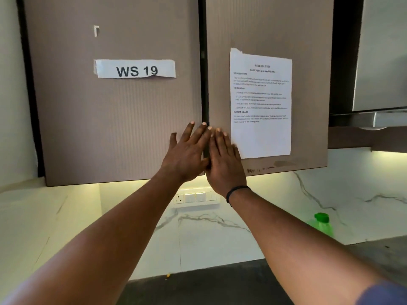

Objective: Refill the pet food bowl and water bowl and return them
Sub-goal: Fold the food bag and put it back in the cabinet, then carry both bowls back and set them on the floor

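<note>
Both my arms reach up toward two brown wall cabinet doors. My left hand (187,153) is raised flat with straight fingers in front of the left door (114,119), near its right edge. My right hand (224,159) lies beside it, fingers straight, over the lower left corner of the right door (271,29); the two hands overlap slightly at the gap between the doors. Neither hand holds anything. No pet bowls are in view. A green-capped bottle (322,224) stands on the dark counter at the right.
A "WS 19" label (135,68) is taped on the left door and a printed task sheet (261,102) on the right one. Below are a marble backsplash with a socket and switch panel (196,198), and a dark countertop (209,287). A range hood (378,115) hangs at right.
</note>
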